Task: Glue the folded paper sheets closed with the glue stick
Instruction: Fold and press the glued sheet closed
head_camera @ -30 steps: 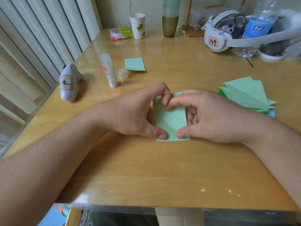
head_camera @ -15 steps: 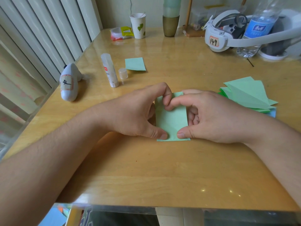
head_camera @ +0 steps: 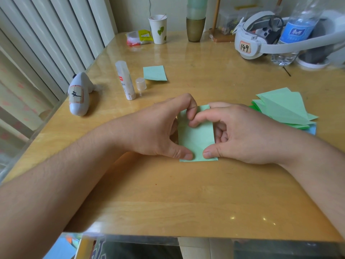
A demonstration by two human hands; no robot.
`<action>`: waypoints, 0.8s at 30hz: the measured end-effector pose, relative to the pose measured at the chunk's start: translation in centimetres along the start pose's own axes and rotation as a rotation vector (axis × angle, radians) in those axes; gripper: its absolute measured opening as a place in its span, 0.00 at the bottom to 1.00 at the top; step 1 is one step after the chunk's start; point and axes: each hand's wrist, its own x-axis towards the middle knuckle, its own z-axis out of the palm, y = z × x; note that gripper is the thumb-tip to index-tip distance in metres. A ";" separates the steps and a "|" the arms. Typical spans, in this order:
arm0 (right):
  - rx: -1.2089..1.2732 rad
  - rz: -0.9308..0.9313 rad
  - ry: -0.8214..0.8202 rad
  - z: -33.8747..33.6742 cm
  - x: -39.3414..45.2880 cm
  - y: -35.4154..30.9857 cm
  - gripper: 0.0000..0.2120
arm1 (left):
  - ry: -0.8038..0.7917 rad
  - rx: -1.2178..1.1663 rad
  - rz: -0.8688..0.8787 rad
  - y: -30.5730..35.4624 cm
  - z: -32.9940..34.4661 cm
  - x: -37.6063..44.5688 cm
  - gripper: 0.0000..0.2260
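Note:
A folded green paper sheet (head_camera: 197, 139) lies flat on the wooden table (head_camera: 186, 193) in front of me. My left hand (head_camera: 156, 131) holds its left side, thumb tip on the near edge and curled index finger at the far edge. My right hand (head_camera: 242, 133) mirrors this on the right side, its thumb on the near right corner. The two index fingertips meet on the sheet's upper part. The uncapped glue stick (head_camera: 125, 80) stands at the back left, its cap (head_camera: 141, 84) beside it. Another folded green sheet (head_camera: 155, 73) lies behind the cap.
A stack of green sheets (head_camera: 283, 109) lies to the right. A white controller (head_camera: 79, 94) rests near the left edge. Along the back stand a paper cup (head_camera: 158, 28), a headset (head_camera: 250, 42) and a water bottle (head_camera: 295, 32).

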 end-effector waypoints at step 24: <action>-0.068 -0.010 0.016 0.1 0.1 0.0 0.27 | 0.000 0.017 0.003 0.1 0.0 0.0 0.31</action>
